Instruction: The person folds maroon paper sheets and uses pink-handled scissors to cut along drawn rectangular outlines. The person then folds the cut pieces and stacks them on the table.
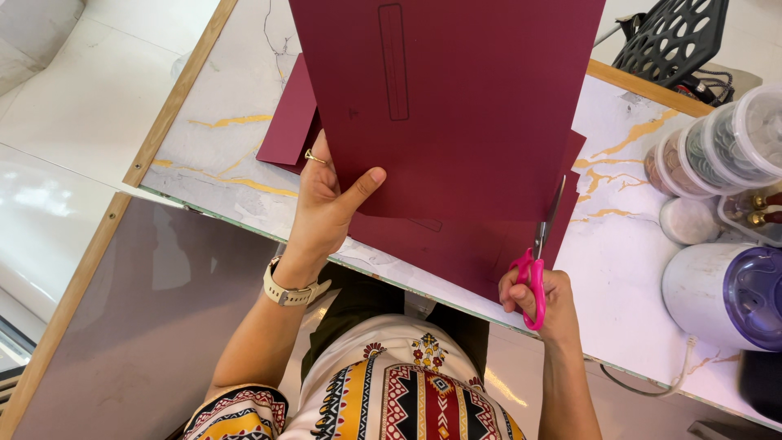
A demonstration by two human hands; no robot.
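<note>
Across the white marble-patterned table (220, 155), with its gold veins and wooden edge, lay several dark red card sheets (456, 253). Above them the large maroon sheet (464, 98) was held up at a tilt, a long narrow rectangle drawn on its face. At the right edge stood a white jug with a purple lid (725, 295), and beyond it a row of clear plastic tubs (717, 147). The left hand (324, 205), wearing a ring and a pale wristwatch, pinched the maroon sheet's lower left edge, thumb on top. The right hand (544, 300) was closed through the handles of pink scissors (539, 261), whose blades met the sheet's lower right edge.
</note>
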